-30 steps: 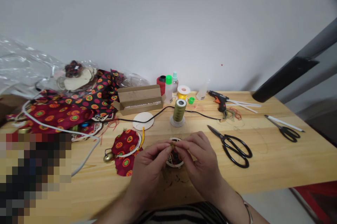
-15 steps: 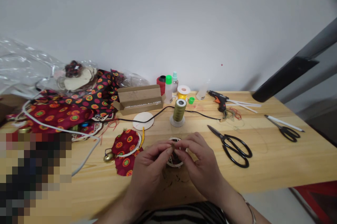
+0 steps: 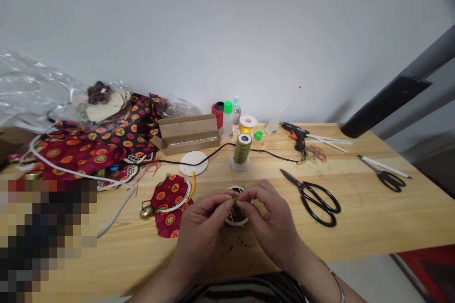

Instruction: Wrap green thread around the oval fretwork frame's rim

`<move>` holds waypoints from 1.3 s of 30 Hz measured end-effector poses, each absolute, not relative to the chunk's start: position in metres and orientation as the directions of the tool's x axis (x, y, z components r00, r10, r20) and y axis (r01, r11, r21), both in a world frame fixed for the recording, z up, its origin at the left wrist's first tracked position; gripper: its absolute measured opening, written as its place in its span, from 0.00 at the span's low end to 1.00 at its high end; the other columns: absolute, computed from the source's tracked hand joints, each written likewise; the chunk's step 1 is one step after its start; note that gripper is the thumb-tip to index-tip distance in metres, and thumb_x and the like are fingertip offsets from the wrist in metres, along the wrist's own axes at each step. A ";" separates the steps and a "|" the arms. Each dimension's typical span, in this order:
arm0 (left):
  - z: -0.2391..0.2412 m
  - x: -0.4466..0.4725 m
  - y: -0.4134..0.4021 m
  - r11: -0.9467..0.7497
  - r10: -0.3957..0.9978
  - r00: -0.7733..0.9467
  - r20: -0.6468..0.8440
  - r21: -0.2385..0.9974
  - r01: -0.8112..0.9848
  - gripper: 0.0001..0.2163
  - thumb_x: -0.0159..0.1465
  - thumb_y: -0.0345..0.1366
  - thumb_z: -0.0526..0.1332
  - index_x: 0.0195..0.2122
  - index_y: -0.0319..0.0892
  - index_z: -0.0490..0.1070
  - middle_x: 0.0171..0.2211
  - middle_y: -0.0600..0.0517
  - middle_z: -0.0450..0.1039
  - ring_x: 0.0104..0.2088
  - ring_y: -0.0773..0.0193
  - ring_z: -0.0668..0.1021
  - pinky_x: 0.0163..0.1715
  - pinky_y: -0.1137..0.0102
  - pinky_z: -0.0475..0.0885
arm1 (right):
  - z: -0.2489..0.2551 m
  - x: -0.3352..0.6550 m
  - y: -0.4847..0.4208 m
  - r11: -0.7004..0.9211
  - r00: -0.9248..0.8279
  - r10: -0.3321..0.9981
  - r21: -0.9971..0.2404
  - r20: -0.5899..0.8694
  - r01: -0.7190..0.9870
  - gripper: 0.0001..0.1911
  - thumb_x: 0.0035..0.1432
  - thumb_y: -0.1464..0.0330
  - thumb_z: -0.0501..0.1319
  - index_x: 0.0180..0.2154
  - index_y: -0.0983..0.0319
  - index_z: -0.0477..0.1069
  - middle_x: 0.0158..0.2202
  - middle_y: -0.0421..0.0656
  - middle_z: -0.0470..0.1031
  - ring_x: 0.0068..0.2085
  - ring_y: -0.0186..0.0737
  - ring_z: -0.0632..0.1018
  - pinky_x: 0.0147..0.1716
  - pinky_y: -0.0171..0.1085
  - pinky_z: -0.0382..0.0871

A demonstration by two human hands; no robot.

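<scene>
Head view, looking forward and down: a tiny olive-brown bit (image 3: 234, 195), too small to identify and possibly a knot or a thread end, sits pinched between the fingertips of both hands, raised just above a small round white-rimmed piece (image 3: 235, 213) with a dark centre that lies on the worktop (image 3: 373, 217) directly beneath. The bit lies at the meeting point of the two hands, so neither is nearer; it is too small to judge any long axis. The left hand (image 3: 199, 234) comes in from the lower left with its thumb and forefinger closed on the bit, the other fingers curled loosely under. The right hand (image 3: 272, 220) comes in from the lower right, its thumb and forefinger also closed at the same spot, knuckles up, with a thin bangle at the wrist. Both forearms angle inward from the near edge. Just left of the hands lies a round piece of red patterned fabric (image 3: 169, 197) with a small brass bell (image 3: 145, 212) at its side. Beyond the hands stands an olive thread spool (image 3: 242, 150) upright on a white base. Black scissors (image 3: 314, 197) lie to the right, blades pointing up-left, well apart from the right hand.
</scene>
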State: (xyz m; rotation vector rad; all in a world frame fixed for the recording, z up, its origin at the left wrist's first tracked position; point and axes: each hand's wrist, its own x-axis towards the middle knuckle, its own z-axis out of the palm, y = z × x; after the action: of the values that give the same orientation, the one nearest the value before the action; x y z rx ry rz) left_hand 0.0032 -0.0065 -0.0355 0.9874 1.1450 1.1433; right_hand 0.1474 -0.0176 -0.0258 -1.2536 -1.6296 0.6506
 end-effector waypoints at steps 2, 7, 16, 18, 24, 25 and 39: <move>-0.036 0.003 -0.007 0.168 0.986 0.040 -0.163 0.973 -0.156 0.02 0.52 0.32 0.66 0.25 0.44 0.80 0.33 0.51 0.80 0.38 0.60 0.78 0.40 0.72 0.71 | -0.027 0.147 -0.017 0.335 -0.011 0.931 -0.845 0.364 0.417 0.07 0.55 0.77 0.59 0.29 0.60 0.70 0.29 0.40 0.73 0.35 0.38 0.72 0.36 0.38 0.66; -0.035 0.004 -0.007 0.168 0.986 0.037 -0.164 0.973 -0.159 0.02 0.52 0.32 0.66 0.25 0.43 0.80 0.32 0.51 0.80 0.38 0.60 0.78 0.40 0.72 0.71 | -0.027 0.147 -0.017 0.341 -0.003 0.928 -0.848 0.372 0.406 0.06 0.55 0.76 0.60 0.33 0.59 0.72 0.31 0.40 0.74 0.37 0.38 0.72 0.37 0.37 0.66; -0.038 0.004 -0.007 0.152 0.988 0.053 -0.146 0.976 -0.157 0.03 0.53 0.32 0.66 0.25 0.44 0.79 0.33 0.52 0.80 0.37 0.61 0.78 0.39 0.73 0.71 | -0.028 0.147 -0.016 0.385 -0.004 0.904 -0.811 0.427 0.440 0.06 0.55 0.77 0.60 0.30 0.61 0.71 0.29 0.40 0.74 0.35 0.38 0.71 0.36 0.38 0.65; -0.037 0.004 -0.007 0.147 0.988 0.062 -0.138 0.976 -0.159 0.03 0.53 0.32 0.66 0.25 0.44 0.79 0.32 0.52 0.80 0.36 0.62 0.78 0.38 0.73 0.71 | -0.028 0.148 -0.015 0.397 -0.008 0.897 -0.796 0.442 0.457 0.07 0.55 0.77 0.60 0.29 0.61 0.71 0.29 0.40 0.74 0.35 0.38 0.71 0.36 0.38 0.64; -0.033 0.006 -0.007 0.175 0.984 0.051 -0.169 0.971 -0.163 0.03 0.53 0.33 0.66 0.24 0.43 0.80 0.32 0.52 0.80 0.36 0.62 0.78 0.37 0.74 0.71 | -0.028 0.147 -0.015 0.412 -0.054 0.890 -0.747 0.453 0.522 0.08 0.57 0.77 0.56 0.28 0.61 0.67 0.29 0.41 0.72 0.35 0.40 0.69 0.36 0.40 0.62; -0.033 0.006 -0.007 0.185 0.983 0.050 -0.179 0.967 -0.175 0.03 0.53 0.33 0.66 0.25 0.43 0.80 0.31 0.52 0.80 0.35 0.62 0.78 0.37 0.74 0.71 | -0.029 0.146 -0.015 0.409 -0.059 0.892 -0.746 0.448 0.525 0.08 0.58 0.77 0.56 0.28 0.61 0.67 0.29 0.41 0.71 0.35 0.40 0.69 0.36 0.40 0.62; -0.036 0.008 -0.006 0.268 0.961 0.034 -0.273 0.901 -0.341 0.05 0.51 0.35 0.68 0.29 0.41 0.81 0.30 0.50 0.81 0.34 0.63 0.78 0.34 0.74 0.71 | -0.032 0.142 -0.021 0.403 -0.046 0.896 -0.765 0.442 0.502 0.08 0.58 0.77 0.54 0.29 0.61 0.65 0.28 0.41 0.70 0.34 0.40 0.69 0.35 0.39 0.61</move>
State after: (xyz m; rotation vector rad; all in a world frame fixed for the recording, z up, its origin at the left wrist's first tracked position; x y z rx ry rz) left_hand 0.0076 -0.0057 -0.0360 0.7470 1.0795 1.1604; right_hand 0.1417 -0.0212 -0.0325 -1.2361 -1.6957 0.5117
